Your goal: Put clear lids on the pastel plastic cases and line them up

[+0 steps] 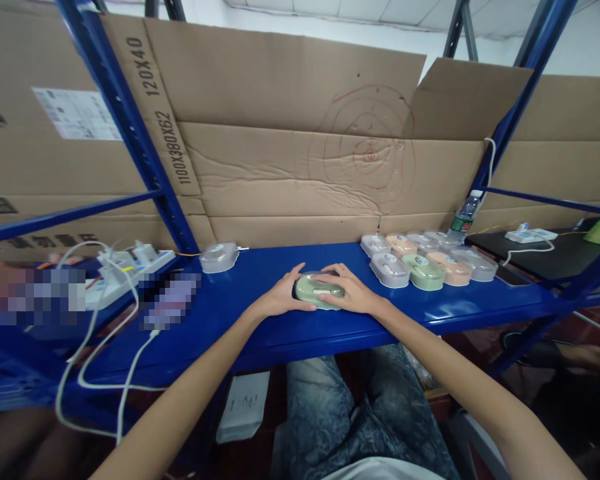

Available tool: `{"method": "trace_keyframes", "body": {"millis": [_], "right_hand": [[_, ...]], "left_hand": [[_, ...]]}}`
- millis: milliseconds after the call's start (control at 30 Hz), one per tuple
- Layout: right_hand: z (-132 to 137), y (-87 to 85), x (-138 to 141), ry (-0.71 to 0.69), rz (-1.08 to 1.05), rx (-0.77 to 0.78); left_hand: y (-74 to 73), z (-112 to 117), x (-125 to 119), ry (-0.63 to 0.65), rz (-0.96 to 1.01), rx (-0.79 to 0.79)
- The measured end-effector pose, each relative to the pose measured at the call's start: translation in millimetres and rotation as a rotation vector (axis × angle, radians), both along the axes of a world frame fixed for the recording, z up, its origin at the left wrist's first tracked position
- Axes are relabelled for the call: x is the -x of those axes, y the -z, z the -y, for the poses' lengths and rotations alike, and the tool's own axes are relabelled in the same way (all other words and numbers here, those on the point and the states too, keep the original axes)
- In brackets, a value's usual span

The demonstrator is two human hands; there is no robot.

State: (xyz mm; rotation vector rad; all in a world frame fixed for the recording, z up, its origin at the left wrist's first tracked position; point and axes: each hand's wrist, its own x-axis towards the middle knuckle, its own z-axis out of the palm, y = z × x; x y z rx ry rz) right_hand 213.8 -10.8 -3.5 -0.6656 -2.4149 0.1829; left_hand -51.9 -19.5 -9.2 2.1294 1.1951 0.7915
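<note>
A green rounded plastic case (313,288) rests on the blue shelf top (260,267), straight in front of me. My left hand (286,293) wraps its left end, thumb along the near side and fingers at the far side. From the right, my right hand (351,288) grips the same case, with fingers lying over its top. Parts of the case are hidden under the fingers. What it contains cannot be made out.
Several similar cases in grey, orange and green (427,272) stand in rows at the right, beside a water bottle (465,217). One grey case (220,257) sits back left. A power strip (130,270), white cables and a blurred phone lie left. Cardboard (260,160) backs the shelf.
</note>
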Motion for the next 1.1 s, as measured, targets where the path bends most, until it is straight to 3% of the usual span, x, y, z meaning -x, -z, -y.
{"method": "trace_keyframes", "body": {"millis": [400, 700, 767, 900, 1000, 1100], "right_hand": [[7.7, 1.0, 0.0, 0.034, 0.09, -0.096], [7.0, 4.3, -1.7, 0.024, 0.047, 0.02], [10.0, 3.5, 0.1, 0.098, 0.083, -0.009], [3.6, 1.1, 5.5, 0.386, 0.179, -0.17], [-20.9, -3.1, 4.7, 0.601, 0.249, -0.232], [-57.3, -9.4, -2.8, 0.79, 0.368, -0.197]], "left_hand": [[4.8, -4.4, 1.4, 0.019, -0.091, -0.049], [0.2, -0.4, 0.5, 0.035, -0.097, -0.079], [-0.2, -0.4, -0.1, 0.025, -0.101, -0.066], [-1.4, -0.3, -0.5, -0.005, -0.06, -0.048], [-2.4, -1.2, 1.7, -0.068, -0.071, -0.095], [-3.2, -7.6, 9.5, -0.183, -0.19, -0.227]]}}
